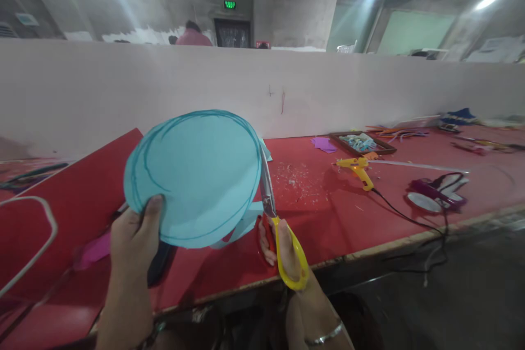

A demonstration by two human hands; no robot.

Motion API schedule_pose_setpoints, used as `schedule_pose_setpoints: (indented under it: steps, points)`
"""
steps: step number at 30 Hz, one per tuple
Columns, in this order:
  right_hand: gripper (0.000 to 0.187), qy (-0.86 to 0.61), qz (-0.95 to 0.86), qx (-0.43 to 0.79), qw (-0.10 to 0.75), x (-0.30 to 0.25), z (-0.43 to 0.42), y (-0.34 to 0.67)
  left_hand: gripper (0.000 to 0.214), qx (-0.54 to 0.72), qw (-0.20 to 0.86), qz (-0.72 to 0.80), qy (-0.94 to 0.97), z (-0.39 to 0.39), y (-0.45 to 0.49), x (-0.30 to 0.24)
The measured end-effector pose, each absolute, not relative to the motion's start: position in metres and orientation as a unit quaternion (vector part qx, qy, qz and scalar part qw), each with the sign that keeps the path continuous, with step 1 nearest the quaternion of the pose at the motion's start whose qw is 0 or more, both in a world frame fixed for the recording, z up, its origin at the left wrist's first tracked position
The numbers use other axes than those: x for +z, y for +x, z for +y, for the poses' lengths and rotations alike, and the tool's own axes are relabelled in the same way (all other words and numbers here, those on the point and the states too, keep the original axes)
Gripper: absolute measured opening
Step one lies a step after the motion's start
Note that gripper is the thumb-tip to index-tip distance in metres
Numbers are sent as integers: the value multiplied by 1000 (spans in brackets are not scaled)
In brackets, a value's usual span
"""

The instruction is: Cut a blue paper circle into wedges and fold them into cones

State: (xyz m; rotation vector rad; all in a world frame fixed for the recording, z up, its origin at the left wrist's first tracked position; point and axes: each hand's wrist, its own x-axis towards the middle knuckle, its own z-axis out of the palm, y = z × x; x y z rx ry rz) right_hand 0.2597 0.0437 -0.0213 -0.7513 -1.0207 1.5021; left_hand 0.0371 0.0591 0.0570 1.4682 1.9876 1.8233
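A rounded sheet of light blue paper (200,175), with darker blue marker lines along its rim, is pinched at its lower left by my left hand (137,229). The thumb lies on the front; the other fingers are mostly behind the sheet. My right hand (283,251) is closed around scissors (301,268) with a yellow and a red handle. Their blades (266,186) point upward along the sheet's right edge; whether they touch the paper I cannot tell. Blue paper offcuts (248,221) lie on the table below and behind the sheet.
The red table (311,229) carries small scraps, a yellow glue gun (356,169) with a black cord, purple paper (324,144), a brown tray (385,147) of bits and a purple-white object (437,194). A white partition (197,79) stands behind; a person (193,35) is beyond it.
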Motion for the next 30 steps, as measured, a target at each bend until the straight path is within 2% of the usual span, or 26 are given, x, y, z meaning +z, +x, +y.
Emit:
schedule_pose_setpoints:
  steps: [4,7,11,15,23,30]
  points:
    - [59,-317,-475,610,549,-23,45,264,31,582,-3,645,496,63,30,52]
    - [55,-293,-504,608,539,-23,45,268,30,573,-18,647,503,62,31,55]
    - [53,-254,-517,611,542,-23,45,271,23,556,5,650,517,59,34,58]
    - [51,-265,-535,588,545,-25,46,274,32,560,17,652,510,59,32,59]
    - [57,-354,-498,589,530,-8,40,277,40,541,38,686,485,59,27,60]
    - [61,-359,-494,594,524,-5,41,276,39,524,45,710,468,57,27,64]
